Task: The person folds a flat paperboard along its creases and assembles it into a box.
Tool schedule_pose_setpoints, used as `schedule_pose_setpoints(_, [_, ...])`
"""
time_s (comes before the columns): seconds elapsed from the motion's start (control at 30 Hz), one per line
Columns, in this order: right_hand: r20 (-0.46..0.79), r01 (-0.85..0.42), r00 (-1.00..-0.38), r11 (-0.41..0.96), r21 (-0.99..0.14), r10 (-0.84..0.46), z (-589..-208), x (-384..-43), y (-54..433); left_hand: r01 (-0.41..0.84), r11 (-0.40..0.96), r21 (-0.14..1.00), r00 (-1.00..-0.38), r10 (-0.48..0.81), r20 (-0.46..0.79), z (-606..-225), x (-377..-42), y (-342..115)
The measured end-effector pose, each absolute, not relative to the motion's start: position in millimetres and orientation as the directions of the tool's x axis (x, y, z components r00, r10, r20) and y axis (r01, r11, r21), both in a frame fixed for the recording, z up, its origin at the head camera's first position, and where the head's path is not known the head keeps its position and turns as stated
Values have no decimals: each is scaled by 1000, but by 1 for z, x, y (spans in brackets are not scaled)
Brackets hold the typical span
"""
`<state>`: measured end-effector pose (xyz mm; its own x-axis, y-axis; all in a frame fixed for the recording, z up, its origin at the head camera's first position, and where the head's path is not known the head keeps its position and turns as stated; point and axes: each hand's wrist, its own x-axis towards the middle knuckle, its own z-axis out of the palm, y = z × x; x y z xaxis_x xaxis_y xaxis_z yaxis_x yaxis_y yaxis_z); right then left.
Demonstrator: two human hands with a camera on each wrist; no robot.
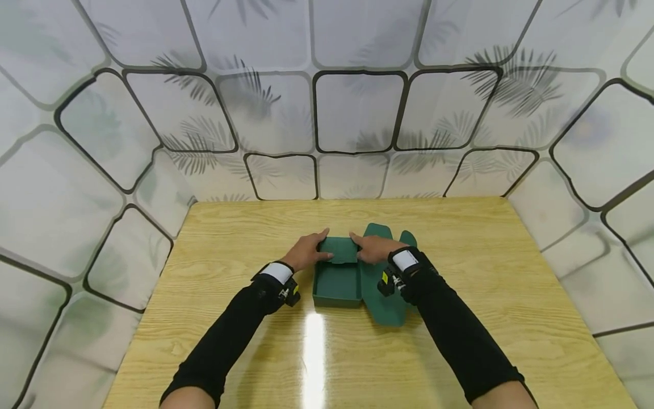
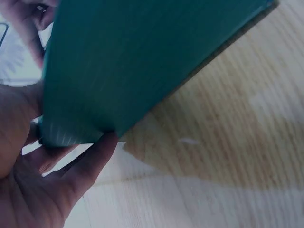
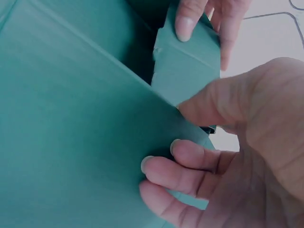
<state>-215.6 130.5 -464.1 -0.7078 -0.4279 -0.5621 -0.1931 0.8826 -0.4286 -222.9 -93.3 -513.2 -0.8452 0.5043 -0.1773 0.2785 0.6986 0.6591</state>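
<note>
A green cardboard box (image 1: 337, 303), partly folded, lies on the table with its tray side up. My left hand (image 1: 305, 251) grips its far left corner; in the left wrist view, fingertips bear on the outside of the green side wall (image 2: 128, 52). Across the far end of the tray lies a folded-in flap (image 1: 339, 249), and the left thumb (image 3: 185, 28) rests on it in the right wrist view. At the far right corner my right hand (image 1: 377, 249) pinches the wall, its thumb at the top edge and curled fingers against the outer green side.
Spread flat to the right of the tray is the box's attached green lid panel (image 1: 385, 307) with its side flaps, partly under the right wrist. The wooden table (image 1: 230, 227) meets a patterned curtain (image 1: 357, 113) at its back and sides.
</note>
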Motion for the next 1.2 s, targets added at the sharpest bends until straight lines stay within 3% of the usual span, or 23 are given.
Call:
schedule_pose_setpoints(0.2, [-499, -227, -748, 876, -426, -437, -468, -212, 130, 319, 745, 586, -892, 445, -82, -518, -223, -85])
schedule_pose_setpoints(0.43, [-445, -243, -804, 901, -360, -395, -473, -211, 126, 301, 822, 483, -919, 386, -85, -514, -224, -72])
schedule_pose_setpoints(0.7, [-451, -253, -803, 907, -335, -391, -471, -210, 120, 365, 886, 286, -892, 421, -166, -515, -228, -57])
schedule_pose_setpoints(1.2, [-462, -260, -797, 911, -320, -390, -468, -210, 116, 512, 832, 216, -829, 544, -130, -518, -234, -57])
